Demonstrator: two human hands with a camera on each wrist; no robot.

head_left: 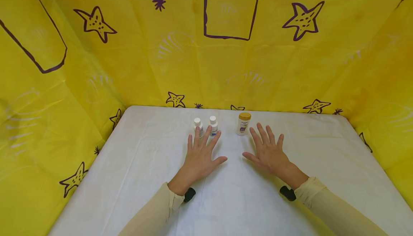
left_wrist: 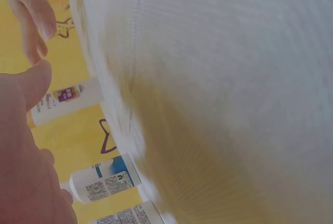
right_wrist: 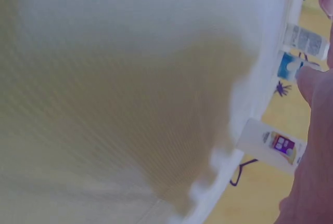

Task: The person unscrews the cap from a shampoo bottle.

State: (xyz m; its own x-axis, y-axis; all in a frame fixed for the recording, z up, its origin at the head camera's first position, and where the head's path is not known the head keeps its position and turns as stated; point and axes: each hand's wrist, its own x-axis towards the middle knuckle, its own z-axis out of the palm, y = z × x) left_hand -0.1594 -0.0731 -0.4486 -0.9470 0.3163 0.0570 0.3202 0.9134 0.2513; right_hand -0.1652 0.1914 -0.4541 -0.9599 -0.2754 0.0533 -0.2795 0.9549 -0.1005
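Two small white bottles with white caps stand side by side near the back of the table: a left bottle (head_left: 197, 122) and a right bottle (head_left: 213, 122) with a blue-and-white label (left_wrist: 106, 174). To their right stands a taller white bottle (head_left: 243, 124) with a gold cap. My left hand (head_left: 201, 159) is spread, palm down, over the table in front of the two small bottles; its fingertips overlap them in the head view. My right hand (head_left: 269, 153), also spread with straight fingers, hovers just right of and nearer than the gold-capped bottle. Neither hand holds anything.
A white cloth (head_left: 226, 200) covers the table. Yellow fabric (head_left: 200, 64) printed with starfish and fish hangs around its back and sides. Black wrist-worn devices (head_left: 189, 195) show under both cuffs.
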